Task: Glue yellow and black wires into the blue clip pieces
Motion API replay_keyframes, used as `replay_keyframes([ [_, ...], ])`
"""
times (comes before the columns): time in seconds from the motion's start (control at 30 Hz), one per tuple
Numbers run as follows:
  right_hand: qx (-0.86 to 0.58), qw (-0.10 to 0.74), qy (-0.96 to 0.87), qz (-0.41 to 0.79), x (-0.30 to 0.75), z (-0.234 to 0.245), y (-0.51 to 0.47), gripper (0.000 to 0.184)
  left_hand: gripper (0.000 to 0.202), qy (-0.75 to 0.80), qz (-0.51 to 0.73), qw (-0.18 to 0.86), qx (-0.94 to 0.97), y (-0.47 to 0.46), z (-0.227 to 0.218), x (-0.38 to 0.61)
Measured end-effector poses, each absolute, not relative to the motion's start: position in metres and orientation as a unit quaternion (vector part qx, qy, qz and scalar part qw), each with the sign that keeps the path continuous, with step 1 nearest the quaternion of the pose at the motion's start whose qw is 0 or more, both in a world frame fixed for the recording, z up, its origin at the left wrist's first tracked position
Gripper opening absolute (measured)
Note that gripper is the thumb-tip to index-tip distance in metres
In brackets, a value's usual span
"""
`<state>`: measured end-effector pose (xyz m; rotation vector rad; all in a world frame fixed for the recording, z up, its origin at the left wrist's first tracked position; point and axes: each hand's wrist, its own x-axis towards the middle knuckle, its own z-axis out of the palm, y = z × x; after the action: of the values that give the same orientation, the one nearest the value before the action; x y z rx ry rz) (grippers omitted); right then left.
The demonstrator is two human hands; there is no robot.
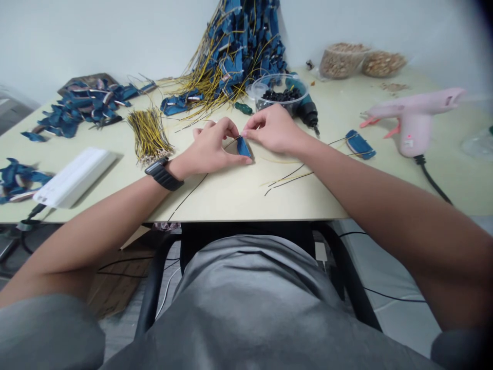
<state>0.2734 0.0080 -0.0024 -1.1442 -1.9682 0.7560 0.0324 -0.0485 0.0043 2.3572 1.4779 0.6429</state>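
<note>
two hands [210,151] [275,131] on one blue piece [243,148]

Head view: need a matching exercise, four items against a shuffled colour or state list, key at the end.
1. Glue gun
2. Wristwatch
3. Rectangular box
4. Centre blue piece

A. White
B. Touched by the left hand and right hand
C. Pink
D. Black

Pairs: 1-C, 2-D, 3-A, 4-B
</note>
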Motion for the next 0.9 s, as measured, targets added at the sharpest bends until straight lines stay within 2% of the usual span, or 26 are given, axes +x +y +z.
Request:
replay_keyframes([
  [0.17, -0.445, 0.361, -0.767, 0.290, 0.277, -0.004, 0.011, 0.020, 0.090, 0.501, 0.231, 0.143, 0.822, -0.047, 0.002, 0.031],
  [0.4, -0.463, 0.310, -0.788, 0.262, 0.279, 0.000, 0.005, 0.004, 0.098, 0.477, 0.259, 0.152, 0.826, -0.043, -0.002, 0.026],
  [0.53, -0.470, 0.310, -0.786, 0.256, 0.276, 0.001, 0.003, 0.009, 0.100, 0.467, 0.259, 0.141, 0.834, -0.042, -0.003, 0.026],
  [0.9, -0.463, 0.311, -0.797, 0.232, 0.278, 0.000, 0.000, 0.010, 0.088, 0.451, 0.241, 0.107, 0.853, -0.040, -0.005, 0.023],
])
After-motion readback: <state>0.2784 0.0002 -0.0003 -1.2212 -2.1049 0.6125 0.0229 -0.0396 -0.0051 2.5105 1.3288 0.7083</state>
